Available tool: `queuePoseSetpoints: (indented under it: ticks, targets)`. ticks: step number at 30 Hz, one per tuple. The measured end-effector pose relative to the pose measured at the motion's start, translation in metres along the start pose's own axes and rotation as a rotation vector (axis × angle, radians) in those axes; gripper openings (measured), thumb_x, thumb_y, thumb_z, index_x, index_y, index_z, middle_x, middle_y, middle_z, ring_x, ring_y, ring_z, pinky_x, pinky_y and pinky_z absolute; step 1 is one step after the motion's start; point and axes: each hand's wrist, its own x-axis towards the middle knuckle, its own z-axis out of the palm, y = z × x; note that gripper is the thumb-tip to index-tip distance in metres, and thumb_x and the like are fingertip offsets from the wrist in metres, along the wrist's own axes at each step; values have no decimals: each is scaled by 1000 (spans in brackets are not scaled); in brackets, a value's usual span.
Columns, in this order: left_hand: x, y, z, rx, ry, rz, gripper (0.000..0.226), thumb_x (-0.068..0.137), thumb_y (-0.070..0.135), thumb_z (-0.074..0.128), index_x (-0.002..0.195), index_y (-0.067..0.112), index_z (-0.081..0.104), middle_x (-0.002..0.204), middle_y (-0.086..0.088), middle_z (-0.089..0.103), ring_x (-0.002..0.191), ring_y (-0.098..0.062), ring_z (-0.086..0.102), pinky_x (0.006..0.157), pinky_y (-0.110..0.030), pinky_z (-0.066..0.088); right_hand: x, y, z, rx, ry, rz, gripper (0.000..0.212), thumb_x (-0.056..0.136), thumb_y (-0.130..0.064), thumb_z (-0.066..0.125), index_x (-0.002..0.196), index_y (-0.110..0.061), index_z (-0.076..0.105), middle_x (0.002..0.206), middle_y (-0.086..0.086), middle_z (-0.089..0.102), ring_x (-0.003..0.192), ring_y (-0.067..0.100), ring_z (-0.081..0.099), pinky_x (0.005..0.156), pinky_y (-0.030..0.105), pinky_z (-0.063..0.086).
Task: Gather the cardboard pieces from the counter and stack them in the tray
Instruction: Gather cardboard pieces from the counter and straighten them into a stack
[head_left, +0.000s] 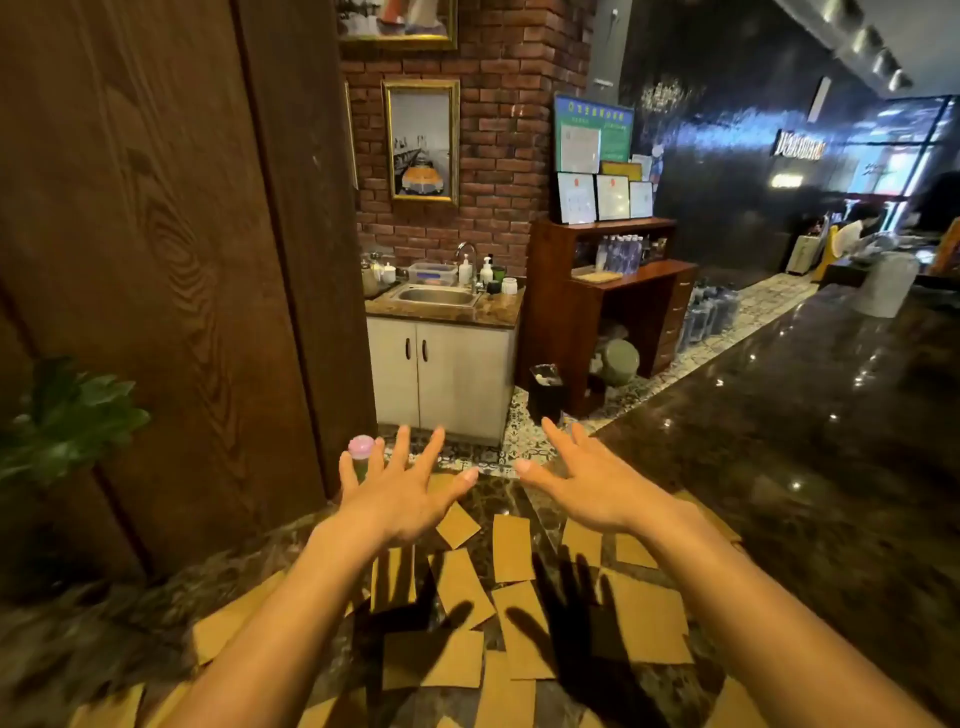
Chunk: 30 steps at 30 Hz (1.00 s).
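Observation:
Several flat brown cardboard pieces (511, 555) lie scattered, some overlapping, on the dark marble counter (810, 441) right below me. My left hand (400, 491) hovers above the far end of the spread, fingers apart, palm down, holding nothing. My right hand (587, 480) hovers beside it, also spread and holding nothing. Both hands cast shadows on the cardboard below. No tray is in view.
A small bottle with a pink cap (361, 453) stands at the counter's far edge behind my left fingers. A dark wooden panel (156, 260) and a green plant (62, 415) are on the left. A sink cabinet (441, 364) and a wooden shelf unit (608, 312) stand beyond.

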Motion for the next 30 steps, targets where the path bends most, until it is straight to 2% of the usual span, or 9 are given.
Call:
queuePoseSetpoints:
  ticks: [7,10,13,17,20,22,24,27,30]
  targets:
    - [6,-24,80,11,-162,-119,89,76,88,16,149,49,-16,165,-4,-16,149,-45,-5,116,-64,-6,20,14,80,-4,-161,59,95,89,-79,40,162,-33,-1,172,11,-1,158,33,5,126,51,16]
    - [9,-29,103,43,-175,-211,90,82,83,23,155,38,-5,165,-19,-1,147,-48,10,116,-64,7,21,19,109,14,-170,123,102,87,-70,58,163,-27,6,167,16,23,152,37,28,121,48,31]
    - [16,-34,121,64,-142,-299,89,86,76,31,156,26,7,160,-25,17,145,-45,20,114,-61,16,21,27,141,4,-120,242,98,81,-61,72,156,-22,23,144,16,52,133,37,51,106,46,48]
    - [25,-37,135,90,-61,-339,75,88,64,45,146,19,30,146,-21,44,134,-40,39,106,-56,28,18,30,169,23,-118,409,99,71,-65,78,145,-13,38,140,14,56,129,35,56,101,43,51]
    - [33,-41,143,29,-15,-369,68,85,53,59,139,18,36,142,-21,44,130,-39,42,106,-52,34,18,31,180,22,-117,456,102,67,-65,81,142,-8,42,141,16,55,130,35,54,103,41,51]
    - [39,-45,144,-63,-28,-407,74,79,50,68,137,17,37,139,-21,43,128,-41,43,106,-50,37,20,32,179,65,-120,468,96,64,-60,86,137,-9,50,136,15,57,125,35,57,100,41,53]
    - [45,-48,142,-207,-43,-438,76,74,42,76,134,13,40,134,-20,39,121,-42,48,102,-49,43,23,35,175,112,-115,458,78,65,-48,89,127,-13,59,129,14,56,117,35,61,93,39,55]
    - [44,-53,136,-349,-25,-396,64,77,21,77,131,13,43,127,-16,36,105,-42,56,90,-48,52,31,38,173,225,-41,413,56,68,-32,88,114,-17,61,119,10,61,106,31,63,85,38,57]
    - [35,-65,125,-415,-54,-288,50,81,16,71,125,15,45,120,-13,53,107,-36,57,85,-44,53,43,27,174,484,-19,415,57,63,-27,96,105,-17,57,109,1,63,103,21,60,88,35,55]
